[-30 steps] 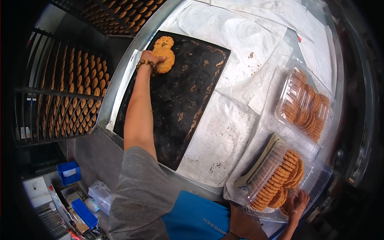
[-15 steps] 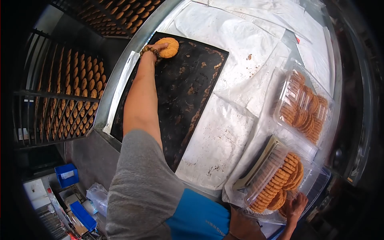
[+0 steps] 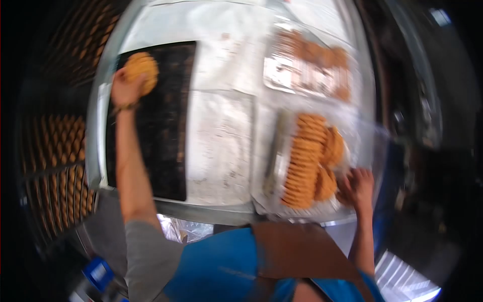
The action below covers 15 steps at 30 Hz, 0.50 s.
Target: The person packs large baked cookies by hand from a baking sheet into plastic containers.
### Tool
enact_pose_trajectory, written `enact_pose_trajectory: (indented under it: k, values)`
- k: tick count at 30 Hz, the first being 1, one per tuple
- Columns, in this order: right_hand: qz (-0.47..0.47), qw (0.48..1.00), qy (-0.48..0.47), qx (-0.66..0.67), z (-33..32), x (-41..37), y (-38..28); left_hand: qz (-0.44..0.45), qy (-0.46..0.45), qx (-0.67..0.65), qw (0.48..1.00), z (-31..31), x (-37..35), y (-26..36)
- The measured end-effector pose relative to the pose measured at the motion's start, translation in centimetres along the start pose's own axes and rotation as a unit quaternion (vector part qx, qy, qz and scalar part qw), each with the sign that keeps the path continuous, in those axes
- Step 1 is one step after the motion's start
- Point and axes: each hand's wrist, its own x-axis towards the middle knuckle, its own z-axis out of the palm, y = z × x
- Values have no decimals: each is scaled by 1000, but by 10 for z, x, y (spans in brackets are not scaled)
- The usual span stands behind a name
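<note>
My left hand, with a bead bracelet at the wrist, grips a round golden cookie over the far left corner of the black baking tray. At the right, my right hand is at the near right side of an open clear plastic box. Its fingers are bent around a brownish cookie, partly hidden and blurred. Inside the box stands a long row of cookies, with more cookies leaning beside it.
A second clear box of cookies sits farther back on the paper-covered table. Racks of cookies stand at the left, beyond the table's metal edge. A blue bin is low at the left.
The view has turned and shifted, blurring the picture. The cookie in my left hand looks lifted and tilted up from the tray. My right hand remains by the near box.
</note>
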Motion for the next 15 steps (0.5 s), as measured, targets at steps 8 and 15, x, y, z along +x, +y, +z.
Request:
enact_pose_trajectory:
  k: [8,15]
  values:
    - [-10,994,-3,113,-5,1,35,125,-153,3,980,22,-188,273]
    - [10,973,-149,178,-22,5,60,312,-248,-55,915,123,-315,381]
